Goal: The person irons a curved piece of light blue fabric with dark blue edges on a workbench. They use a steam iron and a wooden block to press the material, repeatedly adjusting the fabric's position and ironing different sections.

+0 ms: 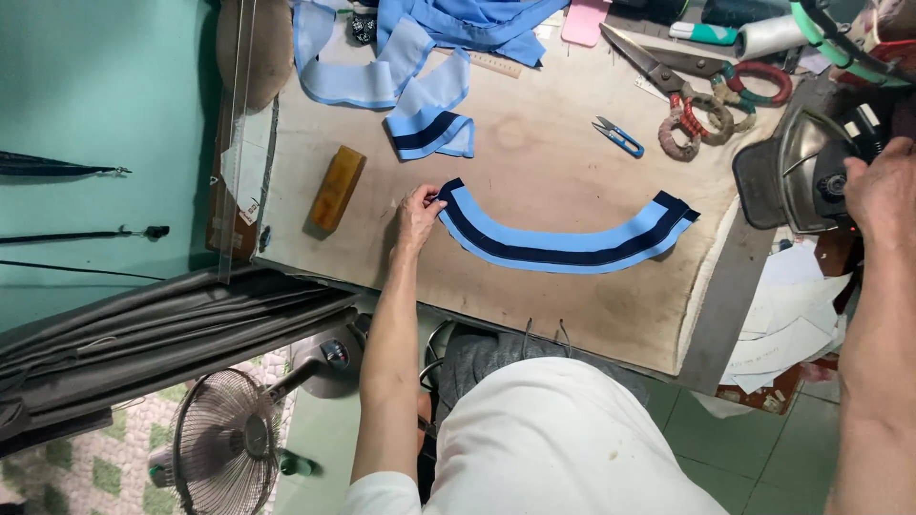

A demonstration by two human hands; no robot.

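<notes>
Down at the near edge, the person's white shirt fills the bottom, with a floor fan off to the left below the table. Up the left arm now, and the left hand is pinching the left end of a curved fabric band, light blue with 1 dark navy stripe, fingers closed on its tip. The band lies flat on the worn beige table, arcing toward the right edge. Well apart, over on the right, the right hand sits on top of an iron resting at the table's right side, fingers curled over its handle; how firm the grip is, cannot tell. Just left of the left hand lies a yellowish wooden block. Farther back, small blue thread snips, then 2 large scissors with wrapped handles. At the far edge, a heap of light blue cloth strips.
</notes>
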